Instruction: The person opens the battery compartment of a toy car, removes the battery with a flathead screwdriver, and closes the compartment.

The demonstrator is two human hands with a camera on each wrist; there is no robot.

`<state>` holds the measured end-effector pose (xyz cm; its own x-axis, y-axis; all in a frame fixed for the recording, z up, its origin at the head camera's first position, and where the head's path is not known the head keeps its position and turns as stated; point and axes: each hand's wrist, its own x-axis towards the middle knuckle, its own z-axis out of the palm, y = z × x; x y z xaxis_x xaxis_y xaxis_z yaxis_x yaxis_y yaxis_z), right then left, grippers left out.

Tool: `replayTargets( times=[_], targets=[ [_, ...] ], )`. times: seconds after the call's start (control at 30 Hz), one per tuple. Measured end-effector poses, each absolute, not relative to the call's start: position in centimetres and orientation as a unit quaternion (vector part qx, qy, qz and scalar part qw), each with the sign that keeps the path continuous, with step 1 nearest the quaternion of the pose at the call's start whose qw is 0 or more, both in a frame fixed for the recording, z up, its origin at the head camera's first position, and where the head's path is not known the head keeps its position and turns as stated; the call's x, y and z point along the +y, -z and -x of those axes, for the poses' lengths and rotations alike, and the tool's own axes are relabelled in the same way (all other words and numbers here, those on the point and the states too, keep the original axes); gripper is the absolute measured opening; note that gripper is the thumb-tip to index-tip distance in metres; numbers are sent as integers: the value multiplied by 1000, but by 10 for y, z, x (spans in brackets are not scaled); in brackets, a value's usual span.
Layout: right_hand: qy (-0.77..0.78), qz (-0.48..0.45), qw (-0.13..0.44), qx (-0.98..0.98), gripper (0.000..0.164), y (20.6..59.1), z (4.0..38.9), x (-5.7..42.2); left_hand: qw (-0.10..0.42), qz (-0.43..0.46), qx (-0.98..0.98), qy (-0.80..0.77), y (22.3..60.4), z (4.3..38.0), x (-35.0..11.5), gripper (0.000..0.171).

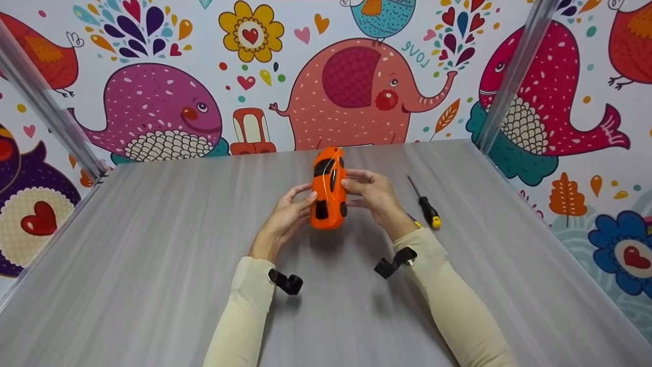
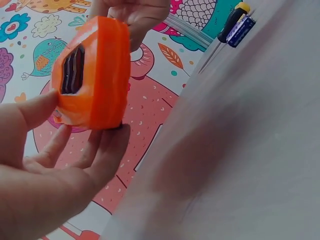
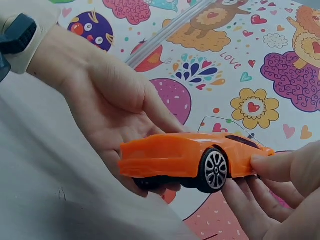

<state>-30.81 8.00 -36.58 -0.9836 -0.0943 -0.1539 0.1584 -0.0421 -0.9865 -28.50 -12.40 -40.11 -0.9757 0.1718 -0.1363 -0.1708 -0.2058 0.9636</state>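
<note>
An orange toy car is held up over the table between both hands, roof towards the head camera. My left hand grips its left side near the rear, thumb on top and fingers beneath, as the left wrist view shows. On the other side my right hand pinches the car, thumb against the side by the windows and fingers under it. A black wheel with silver spokes shows in the right wrist view. From there a thin wire-like line arcs over the roof. The car's underside is mostly hidden.
A screwdriver with a black and yellow handle lies on the grey table, right of my right hand. Beside its handle is a small blue battery-like cylinder, mostly hidden behind my right wrist in the head view. Patterned walls border the table.
</note>
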Motion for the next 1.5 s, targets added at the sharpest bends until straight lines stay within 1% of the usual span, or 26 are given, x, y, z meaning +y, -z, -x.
replayTargets(
  times=[0.2,0.4,0.5,0.67,0.73,0.9,1.07,1.33,1.5],
  targets=[
    [710,-21,96,697,36,367,308,81,118,13,629,-768,399,283,-125,56],
    [688,-16,111,717,42,367,307,82,116,34,631,-767,398,284,-127,61],
    [676,-2,117,727,49,367,308,81,110,47,636,-763,399,285,-129,61],
    [645,10,133,753,66,369,307,77,107,56,643,-756,401,285,-131,58],
    [637,13,140,758,69,369,306,76,107,57,645,-754,402,285,-132,58],
    [637,25,143,757,65,376,308,74,102,69,654,-747,404,286,-130,57],
    [640,10,145,754,61,380,311,72,107,82,664,-735,406,288,-129,58],
    [647,7,150,748,60,387,312,69,102,90,690,-711,406,291,-130,62],
    [661,-1,159,733,59,398,315,66,101,110,701,-697,410,291,-129,61]
  ],
)
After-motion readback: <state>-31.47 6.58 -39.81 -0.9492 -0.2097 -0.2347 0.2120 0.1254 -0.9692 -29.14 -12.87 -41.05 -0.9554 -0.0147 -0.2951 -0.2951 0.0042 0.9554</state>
